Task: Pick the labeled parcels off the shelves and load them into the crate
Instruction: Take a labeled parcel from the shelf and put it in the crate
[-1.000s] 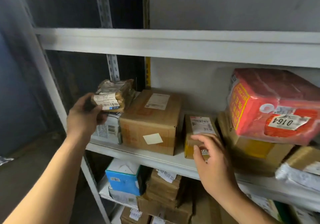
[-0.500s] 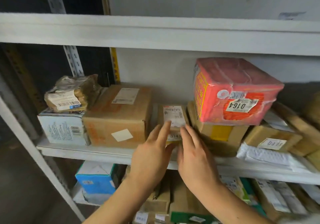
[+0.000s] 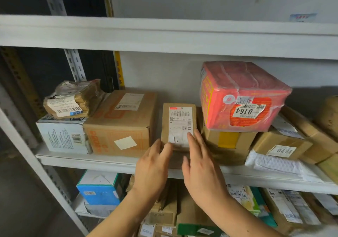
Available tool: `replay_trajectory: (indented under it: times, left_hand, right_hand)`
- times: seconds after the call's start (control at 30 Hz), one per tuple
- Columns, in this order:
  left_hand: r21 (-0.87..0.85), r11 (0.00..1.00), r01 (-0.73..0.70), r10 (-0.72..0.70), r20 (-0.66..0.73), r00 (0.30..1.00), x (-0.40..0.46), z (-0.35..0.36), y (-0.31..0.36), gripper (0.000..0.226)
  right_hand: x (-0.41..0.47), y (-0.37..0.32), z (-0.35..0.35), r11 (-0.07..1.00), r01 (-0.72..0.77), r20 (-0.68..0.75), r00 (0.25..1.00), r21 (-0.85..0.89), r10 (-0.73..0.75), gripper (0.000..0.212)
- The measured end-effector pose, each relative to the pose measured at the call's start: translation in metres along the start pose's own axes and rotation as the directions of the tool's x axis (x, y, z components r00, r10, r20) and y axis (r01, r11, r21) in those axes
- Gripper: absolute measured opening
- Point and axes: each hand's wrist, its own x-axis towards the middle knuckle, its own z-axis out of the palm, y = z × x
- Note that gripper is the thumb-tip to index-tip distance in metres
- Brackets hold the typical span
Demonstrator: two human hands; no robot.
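Observation:
A small brown parcel [image 3: 178, 119] with a white barcode label stands on the middle shelf [image 3: 109, 160] between a large brown carton [image 3: 120, 125] and a stack topped by a red parcel marked 0164 [image 3: 241, 97]. My left hand [image 3: 152, 167] touches the small parcel's lower left front with straight fingers. My right hand [image 3: 201, 165] lies against its lower right side, fingers straight. No crate is in view.
At the left a taped brown bundle [image 3: 72, 99] lies on a white box [image 3: 64, 134]. Right of the red parcel sit a box marked 0471 [image 3: 281, 145] and a white padded mailer [image 3: 274, 163]. The lower shelf holds a blue box [image 3: 98, 187] and several cartons.
My left hand left the taped bundle on the white box and came to the small parcel. Both hands now frame that parcel, a little lower on it than half a second ago.

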Motion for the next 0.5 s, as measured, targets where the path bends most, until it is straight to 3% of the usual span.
replay_trajectory:
  times: [0.17, 0.27, 0.43, 0.5]
  left_hand:
    - [0.042, 0.997, -0.068, 0.076, -0.238, 0.968, -0.009, -0.011, -0.011, 0.016]
    - [0.039, 0.997, -0.07, 0.079, -0.319, 0.945, -0.011, -0.021, -0.013, 0.019]
    - [-0.046, 0.997, -0.056, 0.031, -0.438, 0.899, -0.013, -0.036, -0.003, 0.029]
    - [-0.123, 0.99, -0.066, -0.001, -0.481, 0.877, -0.011, -0.048, 0.004, 0.015]
  right_hand:
    - [-0.003, 0.0, 0.002, 0.998, 0.04, -0.079, 0.996, 0.053, -0.036, 0.084]
    - [-0.006, -0.001, 0.001, 0.978, 0.042, -0.143, 0.99, 0.202, -0.013, 0.098]
    - [-0.009, -0.007, 0.001, 0.926, 0.072, -0.227, 0.974, 0.371, 0.015, 0.088]
    - [-0.008, -0.009, -0.004, 0.894, 0.117, -0.279, 0.96, 0.433, 0.009, 0.084]
